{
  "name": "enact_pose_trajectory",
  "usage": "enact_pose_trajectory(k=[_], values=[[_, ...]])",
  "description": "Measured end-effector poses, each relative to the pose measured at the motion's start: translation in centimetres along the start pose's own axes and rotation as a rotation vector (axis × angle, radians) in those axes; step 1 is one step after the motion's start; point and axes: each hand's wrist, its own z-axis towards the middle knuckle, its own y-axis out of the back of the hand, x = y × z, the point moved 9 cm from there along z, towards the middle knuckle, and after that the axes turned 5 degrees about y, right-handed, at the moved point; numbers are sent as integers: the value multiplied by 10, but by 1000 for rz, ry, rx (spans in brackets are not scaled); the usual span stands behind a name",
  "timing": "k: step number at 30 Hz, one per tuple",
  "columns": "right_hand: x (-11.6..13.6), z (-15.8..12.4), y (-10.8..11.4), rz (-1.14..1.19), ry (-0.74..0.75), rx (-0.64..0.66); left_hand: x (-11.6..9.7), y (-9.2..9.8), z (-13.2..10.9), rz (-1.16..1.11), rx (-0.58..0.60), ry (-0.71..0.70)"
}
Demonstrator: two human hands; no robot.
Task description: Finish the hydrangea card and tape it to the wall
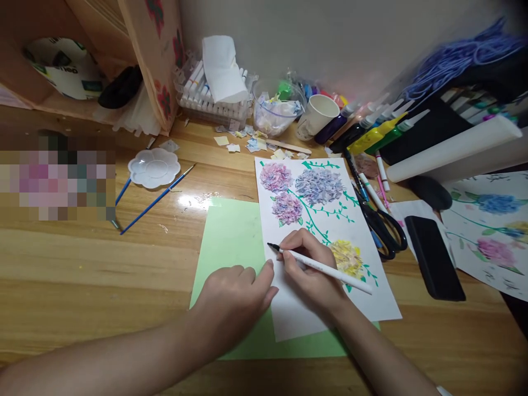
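My right hand (pixel 311 264) is closed around a slim white marker pen (pixel 336 272). The pen's black tip is at the left part of a white sheet of paper (pixel 299 308), touching or just above it. On the sheet are crumpled-paper flowers: a pink one (pixel 275 177), a purple one (pixel 286 208), a bluish one (pixel 319 186) and a yellow one (pixel 346 257), joined by green painted stems and leaves. My left hand (pixel 237 291) rests on the sheet's left edge, index finger and thumb extended and apart, other fingers curled. Under the sheet lies light green paper (pixel 231 236).
Paintbrushes (pixel 157 201) and a white flower-shaped palette (pixel 154 168) lie left. Behind are a box of markers (pixel 193 99), a tub of scraps (pixel 274 118), a paper cup (pixel 317 113) and paint bottles (pixel 379 129). Scissors (pixel 383 231), a phone (pixel 435 257) and another flower picture (pixel 462 231) lie right.
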Motion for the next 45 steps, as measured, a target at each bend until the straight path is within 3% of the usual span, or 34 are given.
enact_pose_trajectory(k=[10,17,23,27,33,40,45], values=[[6,-1,-4,-47,49,62,5,-5,0,-25,66,42],[5,-1,2,5,37,-5,-7,12,-1,114,-134,-59],[9,-1,-1,-54,65,30,-12,20,-6,112,-214,-101],[11,-2,-3,-41,83,69,-13,18,-6,99,-202,-118],[7,-3,2,25,68,8,-12,18,-4,97,-165,-105],[13,-4,-7,-19,115,121,-9,13,-6,76,-118,-102],[6,-3,1,40,58,26,-9,11,-4,85,-106,-85]])
